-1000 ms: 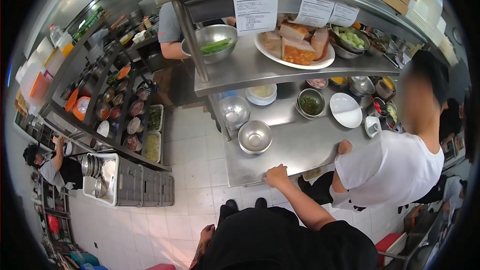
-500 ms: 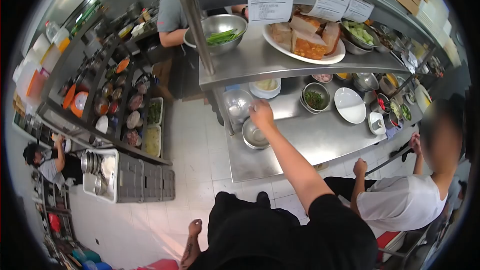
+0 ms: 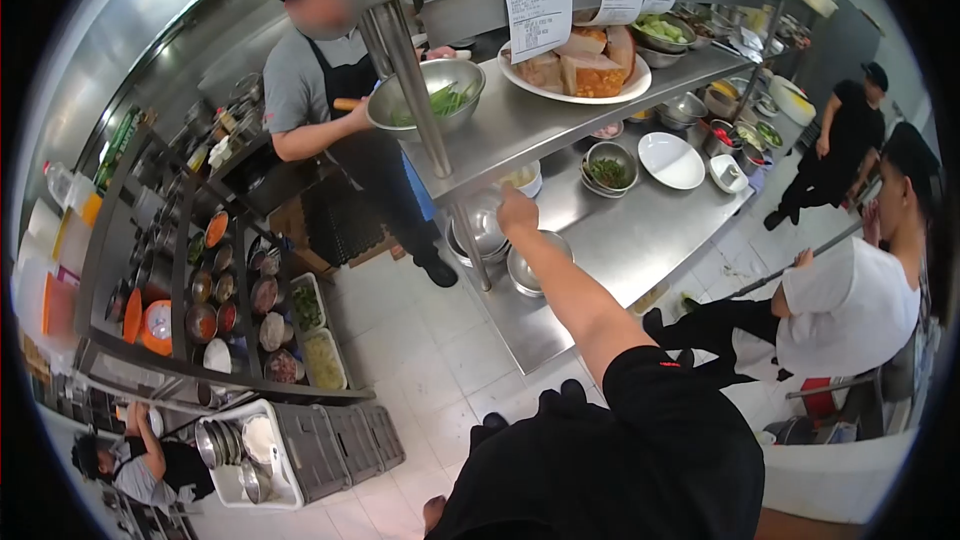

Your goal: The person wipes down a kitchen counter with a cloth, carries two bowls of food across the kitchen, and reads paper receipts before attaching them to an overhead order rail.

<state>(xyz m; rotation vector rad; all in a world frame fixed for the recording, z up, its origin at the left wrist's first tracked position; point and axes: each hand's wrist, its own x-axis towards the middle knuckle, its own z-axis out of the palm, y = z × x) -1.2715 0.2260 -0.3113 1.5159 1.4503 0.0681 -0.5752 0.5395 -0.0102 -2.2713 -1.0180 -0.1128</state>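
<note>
My right arm stretches out over the lower steel counter (image 3: 620,260). The fingers of my right hand (image 3: 517,212) are closed at the rim of a shiny metal bowl (image 3: 486,222), close to the shelf post. Below that bowl, the rims of other metal bowls show. Another metal bowl (image 3: 540,262) stands beside my wrist, partly covered by my forearm. Just behind my hand is a white bowl (image 3: 528,180) with pale contents. Low in the view, my left hand (image 3: 434,512) hangs by my side, mostly hidden by my body, so its fingers are unclear.
The upper shelf bears a bowl of green vegetables (image 3: 440,105) and a plate of roast meat (image 3: 580,70). A co-worker (image 3: 320,90) stands behind it. Others stand right, one in a white shirt (image 3: 850,300). Grey crates (image 3: 340,450) stand left. A white plate (image 3: 670,160) lies on the counter.
The view has shifted, bringing the co-worker behind the shelf and another on the right into sight. My right hand stays by the shiny bowl, now over other bowls. My left hand shows less.
</note>
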